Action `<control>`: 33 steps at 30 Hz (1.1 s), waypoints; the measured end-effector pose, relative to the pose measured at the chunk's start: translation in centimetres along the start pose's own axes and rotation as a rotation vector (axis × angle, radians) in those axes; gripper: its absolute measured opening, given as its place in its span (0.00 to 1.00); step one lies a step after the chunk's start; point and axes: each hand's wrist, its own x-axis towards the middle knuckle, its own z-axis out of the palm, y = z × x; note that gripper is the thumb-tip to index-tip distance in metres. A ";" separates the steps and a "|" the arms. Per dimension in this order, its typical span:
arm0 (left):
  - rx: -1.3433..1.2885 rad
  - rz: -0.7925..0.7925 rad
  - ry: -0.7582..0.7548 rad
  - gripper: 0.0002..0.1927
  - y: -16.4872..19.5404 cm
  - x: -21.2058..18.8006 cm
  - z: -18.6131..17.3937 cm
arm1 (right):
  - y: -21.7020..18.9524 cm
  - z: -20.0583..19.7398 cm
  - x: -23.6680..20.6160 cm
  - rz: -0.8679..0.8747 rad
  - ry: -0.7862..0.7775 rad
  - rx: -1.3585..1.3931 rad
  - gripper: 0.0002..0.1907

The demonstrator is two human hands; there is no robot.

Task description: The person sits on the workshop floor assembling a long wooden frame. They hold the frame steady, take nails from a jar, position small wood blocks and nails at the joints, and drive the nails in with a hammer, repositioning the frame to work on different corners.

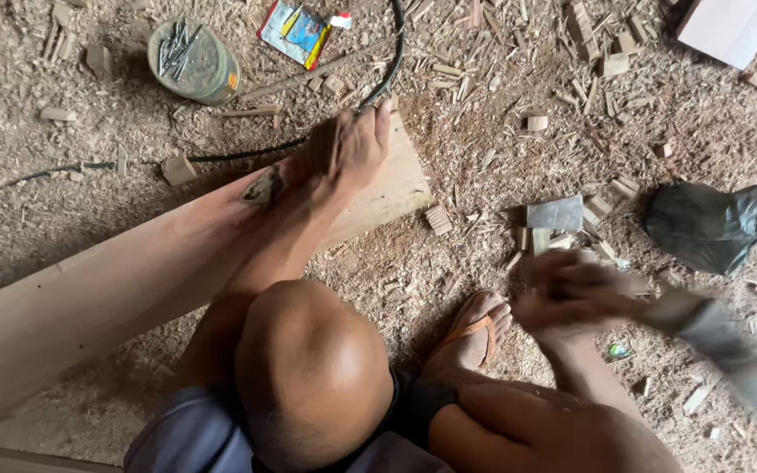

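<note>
My right hand [571, 302] is blurred by motion low on the right. It is closed around the handle of a long grey tool [711, 337] that points down to the right; the kind of tool cannot be told. My left hand is out of sight. A long pale wooden plank [89, 289] lies across the sawdust floor from the lower left toward the middle. My bare left foot [348, 153] presses on its far end, beside a small dark chip [263, 186]. My right foot [479, 333], in an orange sandal, rests just left of the right hand.
A round tin of nails [193, 60] and a colourful packet [295, 31] lie at the top left, with a black cable [383, 83] curving past them. A black plastic bag [711, 228], a grey block [555, 213], a white board [729, 26] and several wood offcuts sit to the right.
</note>
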 end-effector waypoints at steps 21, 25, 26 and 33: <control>0.158 0.097 -0.019 0.20 1.1 1.0 -1.3 | 4.3 1.8 -1.2 -0.349 0.006 -0.425 0.12; 0.723 0.272 -0.016 0.20 1.7 0.7 -3.2 | 4.4 2.9 -1.2 -0.536 -0.190 -1.180 0.07; 0.497 0.008 -0.206 0.20 2.0 0.9 -3.6 | 4.3 2.8 -0.6 -0.353 -0.235 -0.893 0.07; 0.308 0.199 0.130 0.21 2.4 1.0 -3.5 | -1.6 -1.3 0.2 0.143 -0.237 -0.075 0.16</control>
